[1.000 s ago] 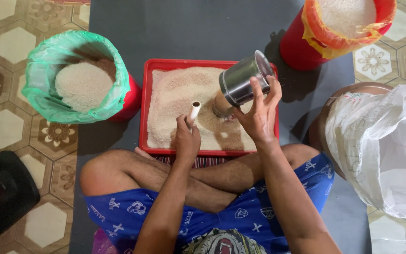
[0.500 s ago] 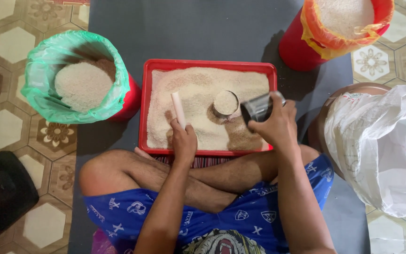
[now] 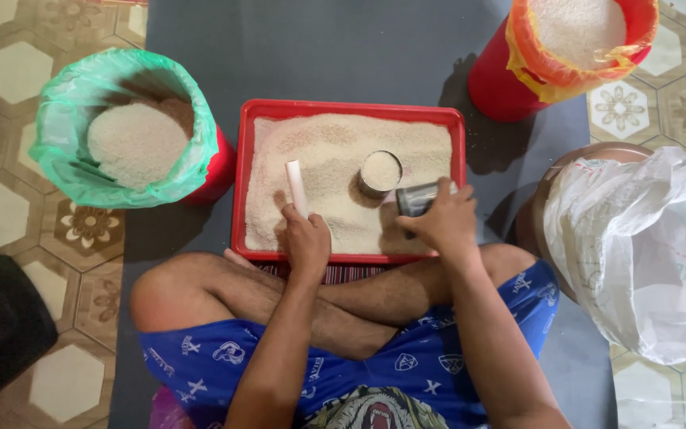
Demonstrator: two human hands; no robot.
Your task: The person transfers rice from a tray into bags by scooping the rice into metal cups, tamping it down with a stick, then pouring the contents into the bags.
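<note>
Head view looks straight down on a person who sits cross-legged on a grey mat (image 3: 343,56), with a red tray (image 3: 351,107) just before the shins. It is a shallow plastic rectangle with a raised rim, and pale grain (image 3: 327,151), fine and sandy in texture, covers almost all its floor. The left hand (image 3: 307,238) is clenched around the lower end of a white stick (image 3: 296,184), a smooth short cylinder that lies slanted over the grain. The right hand (image 3: 445,222) is grasping a metal cup (image 3: 416,199), shiny and round, tipped on its side at the right part of the tray, close to the rim; the fingers cover much of it, so its mouth cannot be seen. Just left of it a round mound (image 3: 380,171) of pressed grain stands with a flat top and a darker side. Between the mound and the far rim the grain is flat and open. A green bag (image 3: 65,171) of thin crinkled plastic, holding a heap of grain, touches the tray's left side. A red bucket (image 3: 494,83) with an orange liner stands beyond the right corner, cut off by the top edge. A white sack (image 3: 653,246) at the right is wrinkled, and its contents are hidden.
</note>
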